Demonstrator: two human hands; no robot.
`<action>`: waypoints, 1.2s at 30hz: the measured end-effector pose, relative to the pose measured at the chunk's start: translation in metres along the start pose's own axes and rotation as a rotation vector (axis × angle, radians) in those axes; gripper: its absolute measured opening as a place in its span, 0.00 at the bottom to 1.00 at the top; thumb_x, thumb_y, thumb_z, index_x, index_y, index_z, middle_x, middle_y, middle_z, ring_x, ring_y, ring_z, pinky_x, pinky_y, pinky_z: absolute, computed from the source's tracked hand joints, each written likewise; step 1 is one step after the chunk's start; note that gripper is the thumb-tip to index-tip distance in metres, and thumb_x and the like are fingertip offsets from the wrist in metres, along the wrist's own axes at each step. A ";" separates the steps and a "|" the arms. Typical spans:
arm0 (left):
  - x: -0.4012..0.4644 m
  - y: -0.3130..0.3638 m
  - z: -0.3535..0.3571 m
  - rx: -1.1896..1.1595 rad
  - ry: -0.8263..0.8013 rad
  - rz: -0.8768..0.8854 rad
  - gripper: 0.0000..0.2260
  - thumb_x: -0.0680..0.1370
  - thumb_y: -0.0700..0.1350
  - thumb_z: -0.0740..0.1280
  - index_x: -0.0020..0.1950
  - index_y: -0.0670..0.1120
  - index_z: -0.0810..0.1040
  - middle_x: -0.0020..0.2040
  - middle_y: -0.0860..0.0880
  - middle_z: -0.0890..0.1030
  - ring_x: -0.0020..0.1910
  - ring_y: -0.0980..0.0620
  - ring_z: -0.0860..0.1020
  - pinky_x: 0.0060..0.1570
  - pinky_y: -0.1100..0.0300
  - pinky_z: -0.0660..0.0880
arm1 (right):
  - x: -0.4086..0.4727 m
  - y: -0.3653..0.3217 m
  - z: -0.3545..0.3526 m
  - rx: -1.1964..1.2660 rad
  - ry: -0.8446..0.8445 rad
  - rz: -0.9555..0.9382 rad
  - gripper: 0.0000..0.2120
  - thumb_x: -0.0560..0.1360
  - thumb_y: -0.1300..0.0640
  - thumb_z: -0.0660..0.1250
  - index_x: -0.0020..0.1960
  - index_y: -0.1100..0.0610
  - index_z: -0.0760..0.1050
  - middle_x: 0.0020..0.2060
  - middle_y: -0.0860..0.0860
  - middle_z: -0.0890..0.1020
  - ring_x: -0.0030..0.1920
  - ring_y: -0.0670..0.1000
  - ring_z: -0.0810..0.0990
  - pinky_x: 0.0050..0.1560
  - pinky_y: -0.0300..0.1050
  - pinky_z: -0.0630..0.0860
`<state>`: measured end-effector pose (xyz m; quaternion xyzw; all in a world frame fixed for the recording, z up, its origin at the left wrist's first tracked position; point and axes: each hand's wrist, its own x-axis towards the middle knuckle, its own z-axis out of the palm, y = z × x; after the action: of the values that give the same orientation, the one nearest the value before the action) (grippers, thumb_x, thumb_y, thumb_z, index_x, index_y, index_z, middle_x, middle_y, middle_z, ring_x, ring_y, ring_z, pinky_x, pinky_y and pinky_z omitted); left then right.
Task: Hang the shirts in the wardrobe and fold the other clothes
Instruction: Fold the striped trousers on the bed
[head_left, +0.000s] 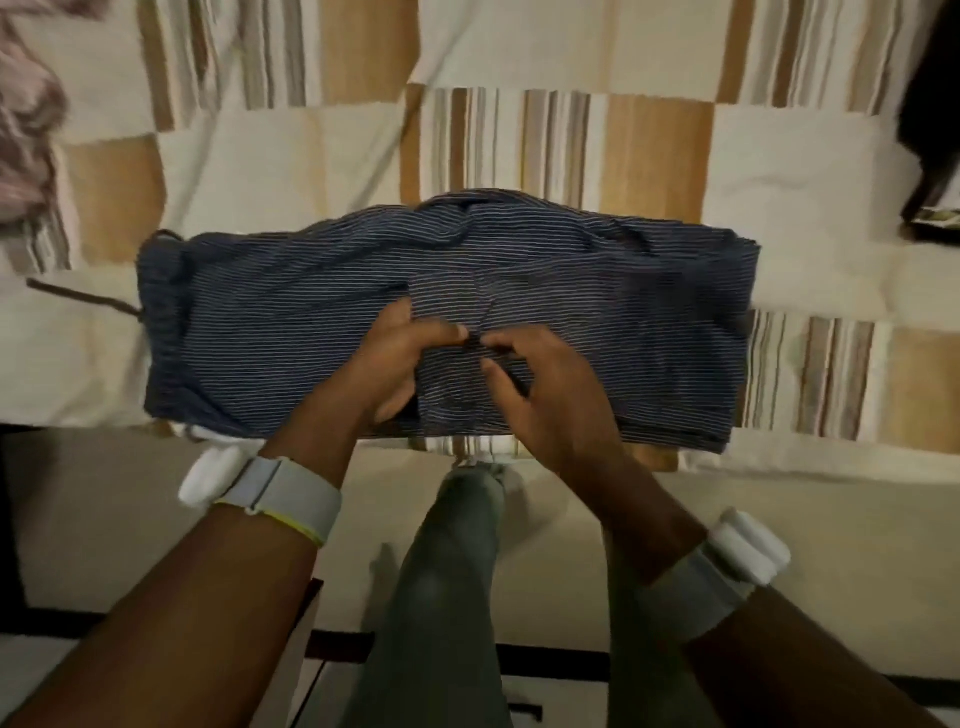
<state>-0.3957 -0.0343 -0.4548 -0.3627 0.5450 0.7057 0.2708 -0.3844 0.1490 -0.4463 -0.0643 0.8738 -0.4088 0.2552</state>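
Observation:
Dark blue trousers with thin white stripes (597, 291) lie folded lengthwise across the near edge of the bed, waistband and drawstring at the left. Both hands meet at the garment's middle. My left hand (400, 364) pinches a small fold of the striped cloth between thumb and fingers. My right hand (535, 384) pinches the same spot from the right, fingertips almost touching the left hand's. Both wrists wear pale bands with white trackers.
The bedspread (649, 135) is cream with tan and striped patches. A pink-white crumpled garment (26, 119) lies at the far left. A black garment (930, 114) lies at the far right edge. My legs in grey trousers (447, 597) stand against the bed edge.

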 end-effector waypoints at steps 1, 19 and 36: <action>0.005 0.000 -0.011 0.037 0.045 0.002 0.11 0.80 0.32 0.66 0.61 0.40 0.79 0.56 0.42 0.85 0.58 0.41 0.83 0.58 0.48 0.79 | 0.005 -0.002 0.007 -0.034 -0.002 0.006 0.12 0.81 0.53 0.68 0.64 0.52 0.79 0.58 0.47 0.81 0.57 0.47 0.79 0.58 0.50 0.79; 0.020 -0.041 0.010 1.620 0.050 0.716 0.31 0.86 0.58 0.55 0.85 0.48 0.50 0.86 0.45 0.47 0.84 0.43 0.43 0.81 0.39 0.44 | 0.015 0.057 0.020 -0.560 0.142 -0.065 0.30 0.86 0.42 0.51 0.84 0.53 0.55 0.84 0.56 0.52 0.84 0.57 0.48 0.80 0.65 0.50; 0.012 -0.049 0.066 1.609 0.108 0.731 0.34 0.83 0.58 0.57 0.85 0.45 0.52 0.85 0.44 0.46 0.84 0.42 0.42 0.79 0.34 0.44 | -0.010 0.139 -0.106 -0.301 0.504 0.290 0.28 0.83 0.40 0.60 0.75 0.58 0.68 0.67 0.59 0.75 0.66 0.58 0.73 0.65 0.54 0.72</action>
<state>-0.3789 0.0420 -0.4827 0.1018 0.9702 0.1329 0.1752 -0.4151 0.3163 -0.4894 0.1269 0.9602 -0.2376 0.0743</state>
